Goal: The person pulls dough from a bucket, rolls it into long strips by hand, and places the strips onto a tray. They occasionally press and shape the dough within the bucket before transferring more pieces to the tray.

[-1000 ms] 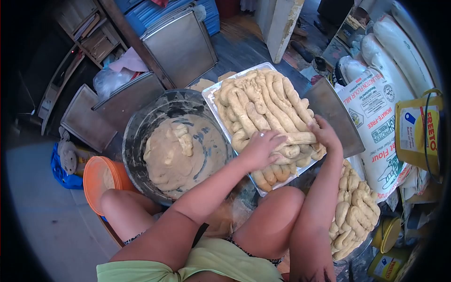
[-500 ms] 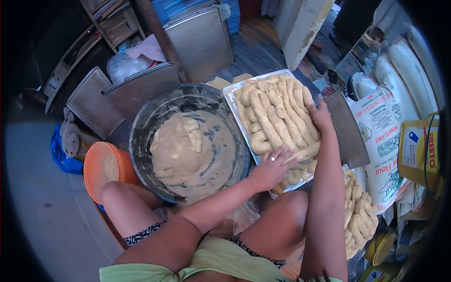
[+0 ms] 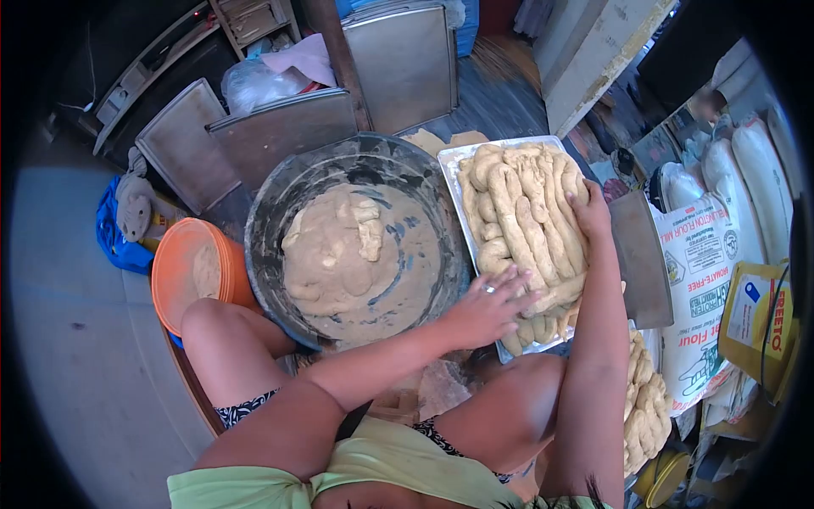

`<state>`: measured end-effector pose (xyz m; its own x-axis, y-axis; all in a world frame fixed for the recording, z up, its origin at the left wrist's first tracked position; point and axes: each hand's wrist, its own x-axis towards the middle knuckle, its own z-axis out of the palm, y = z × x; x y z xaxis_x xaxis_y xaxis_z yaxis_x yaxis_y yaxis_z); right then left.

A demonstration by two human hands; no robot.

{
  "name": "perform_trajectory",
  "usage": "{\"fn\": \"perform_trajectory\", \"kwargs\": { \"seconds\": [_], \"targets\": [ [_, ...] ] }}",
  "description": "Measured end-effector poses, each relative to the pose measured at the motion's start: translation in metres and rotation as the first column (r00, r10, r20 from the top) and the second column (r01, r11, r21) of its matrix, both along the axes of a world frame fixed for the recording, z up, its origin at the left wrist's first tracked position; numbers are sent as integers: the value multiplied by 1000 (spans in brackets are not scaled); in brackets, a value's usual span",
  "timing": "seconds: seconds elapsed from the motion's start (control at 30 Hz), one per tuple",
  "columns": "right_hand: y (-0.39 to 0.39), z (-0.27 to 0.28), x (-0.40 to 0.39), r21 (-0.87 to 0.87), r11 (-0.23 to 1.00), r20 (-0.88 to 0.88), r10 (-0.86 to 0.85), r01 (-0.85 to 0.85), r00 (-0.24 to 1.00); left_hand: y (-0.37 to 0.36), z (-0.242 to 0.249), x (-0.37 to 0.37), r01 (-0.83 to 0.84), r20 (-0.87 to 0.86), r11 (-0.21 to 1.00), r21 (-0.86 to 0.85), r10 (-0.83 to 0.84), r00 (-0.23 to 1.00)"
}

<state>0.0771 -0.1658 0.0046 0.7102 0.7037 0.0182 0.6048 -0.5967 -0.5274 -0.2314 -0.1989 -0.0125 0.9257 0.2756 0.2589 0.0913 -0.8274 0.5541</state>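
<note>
A white-rimmed tray [image 3: 460,206] holds long ropes of pale dough [image 3: 534,216], laid side by side, with shorter pieces at the near end. My left hand [image 3: 492,307] is at the tray's near left side, fingers spread, fingertips at the end of a crosswise dough rope; whether they touch it is hard to tell. Along the right side of the ropes rests my right hand [image 3: 593,212], its fingers laid against the dough and not closed round it. Left of the tray, a large dark basin [image 3: 264,212] contains a floury mound of dough [image 3: 335,246].
An orange bucket [image 3: 242,267] with flour inside stands left of the basin. Metal trays [image 3: 398,64] lean at the back. Flour sacks [image 3: 699,254] and a yellow container [image 3: 755,318] line the right. More dough pieces [image 3: 646,407] lie by my right leg.
The view has shifted, so the tray and basin appear farther right. My left hand has drawn back slightly from the dough and its fingers have spread. My right hand stays at the ropes' right side.
</note>
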Motion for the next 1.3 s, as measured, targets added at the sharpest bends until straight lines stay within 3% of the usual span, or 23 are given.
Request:
{"fn": "perform_trajectory", "kwargs": {
  "seconds": [0.13,0.2,0.3,0.33,0.43,0.53,0.57,0.63,0.67,0.7,0.77,0.83,0.87,0.9,0.93,1.0,1.03,1.07,1.1,1.13,1.2,1.23,1.3],
  "targets": [
    [8,-2,1,26,997,91,-78,76,993,31,7,-29,-113,-34,994,-6,113,993],
    [14,-21,15,313,934,103,-213,172,972,45,12,-31,-215,-53,976,-38,213,976],
    [13,-34,36,444,856,-16,-286,263,958,63,21,-16,-209,7,978,-17,209,978],
    [11,-26,31,448,853,-15,-292,267,956,72,23,-2,-189,116,982,11,187,975],
    [3,-4,15,271,949,135,-202,160,970,103,40,63,-106,115,994,-15,107,988],
    [-2,-15,34,422,896,-258,-29,139,966,138,40,147,-24,31,996,82,22,999],
    [-5,-11,38,425,895,-248,-31,137,968,149,30,172,23,-4,989,144,-23,1000],
    [-14,2,35,655,684,-614,234,322,754,165,13,210,84,-25,960,265,-80,996],
    [-19,8,34,682,655,-647,334,324,686,170,5,225,150,-67,914,376,-135,989],
    [-21,16,31,679,656,-647,323,330,690,170,13,231,159,-65,915,371,-146,987],
    [-23,26,22,546,832,-680,368,103,634,166,30,237,124,-283,952,281,-42,958],
    [-13,9,25,354,917,-430,334,-184,839,173,25,242,118,-291,982,148,-70,954],
    [-12,3,26,278,934,-127,267,-224,955,175,23,242,123,-281,987,98,-91,955],
    [-9,0,23,193,951,198,202,-241,959,180,22,242,124,-269,991,50,-106,957],
    [-7,-2,21,195,950,191,206,-243,960,187,24,243,121,-276,991,49,-103,956],
    [-5,-4,20,370,905,354,71,-210,932,196,27,246,160,-360,962,-219,-232,904],
    [-5,-8,23,367,906,352,74,-211,933,193,25,245,157,-361,962,-223,-231,903],
    [-5,-12,29,366,921,43,125,-132,991,187,22,243,118,-229,978,-170,-156,961],
    [-4,-15,32,340,939,-271,156,-58,950,182,21,240,69,-89,990,-122,-80,993],
    [-4,-4,26,338,939,-272,160,-61,949,177,25,236,65,-90,990,-124,-77,993],
    [-4,18,18,72,988,-368,154,-137,917,172,30,232,150,-245,987,62,-131,961],
    [-6,13,17,67,988,-374,157,-142,914,175,30,230,145,-250,988,56,-127,960],
    [-11,-3,20,247,931,-77,296,-269,952,184,30,224,168,-297,978,122,-126,947]
  ]
}}
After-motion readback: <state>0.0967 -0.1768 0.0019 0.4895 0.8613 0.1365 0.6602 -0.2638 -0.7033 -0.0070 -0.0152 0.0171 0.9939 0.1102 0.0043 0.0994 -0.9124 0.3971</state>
